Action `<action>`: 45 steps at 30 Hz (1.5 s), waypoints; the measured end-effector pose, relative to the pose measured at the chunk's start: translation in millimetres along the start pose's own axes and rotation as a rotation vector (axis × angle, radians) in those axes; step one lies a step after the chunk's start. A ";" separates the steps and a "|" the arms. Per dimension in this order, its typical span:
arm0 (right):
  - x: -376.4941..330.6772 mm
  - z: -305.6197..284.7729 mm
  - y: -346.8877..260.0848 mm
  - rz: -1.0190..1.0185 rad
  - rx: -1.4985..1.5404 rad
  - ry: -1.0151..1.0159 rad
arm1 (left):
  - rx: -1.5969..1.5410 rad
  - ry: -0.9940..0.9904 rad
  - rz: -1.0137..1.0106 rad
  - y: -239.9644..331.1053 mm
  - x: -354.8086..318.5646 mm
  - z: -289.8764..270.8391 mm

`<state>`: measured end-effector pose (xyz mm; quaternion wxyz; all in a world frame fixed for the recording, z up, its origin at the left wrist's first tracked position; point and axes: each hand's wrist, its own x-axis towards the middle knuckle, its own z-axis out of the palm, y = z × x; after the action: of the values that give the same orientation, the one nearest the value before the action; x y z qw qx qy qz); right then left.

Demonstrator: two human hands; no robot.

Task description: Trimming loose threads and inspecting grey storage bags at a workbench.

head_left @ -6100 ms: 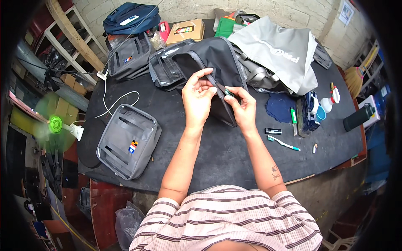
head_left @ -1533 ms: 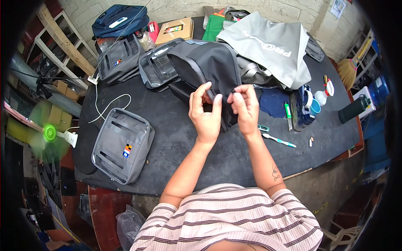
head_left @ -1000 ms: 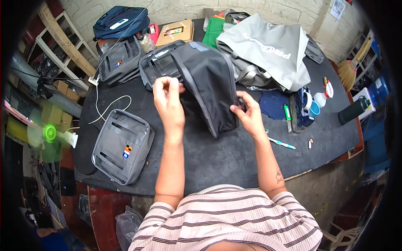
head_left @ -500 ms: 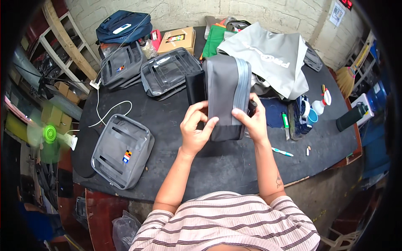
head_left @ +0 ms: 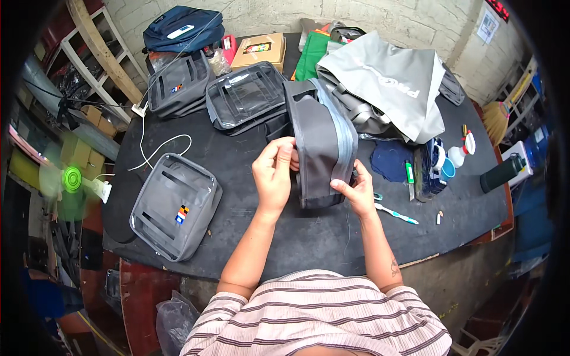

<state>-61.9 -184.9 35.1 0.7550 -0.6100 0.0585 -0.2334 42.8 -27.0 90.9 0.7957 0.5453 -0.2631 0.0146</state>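
In front of me a dark grey zippered bag is raised over the table on its side, its light blue-grey zip band facing right. My left hand is closed at the bag's left edge, thumb up, some fingertips hidden behind the edge. My right hand grips the lower right corner, thumb on the near side and fingers behind. A similar grey bag with a see-through front and a small coloured patch lies at the left. Behind the held bag rests another see-through-fronted bag.
A grey bag and a blue backpack stand far left near a cardboard box. Large grey sheeting covers the back right. Rightward are a cutter, toothbrush, spray bottle, dark bottle. A fan spins at left.
The held bag has turned, its top swinging left and its zip side showing differently. My left hand's grip has shifted along the left edge. My right hand has moved slightly down and left.
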 end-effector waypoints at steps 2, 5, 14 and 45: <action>-2.6 -3.1 5.0 -0.015 -0.084 -0.043 | -0.122 -0.031 -0.098 0.0 5.5 -4.3; -5.1 -5.6 3.7 0.016 0.047 -0.112 | -0.013 -0.083 -0.213 0.3 9.9 -11.7; 7.8 -1.5 -22.4 0.074 0.020 -0.096 | 0.086 -0.237 -0.459 4.0 18.7 -12.1; -13.3 -11.3 28.8 -0.090 -0.653 -0.031 | 0.376 -0.055 0.077 -16.6 -14.5 -25.2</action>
<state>-69.8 -185.1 2.5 0.5092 -0.8253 0.0918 -0.2262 45.7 -7.8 63.6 0.6711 0.6742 -0.2980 0.0792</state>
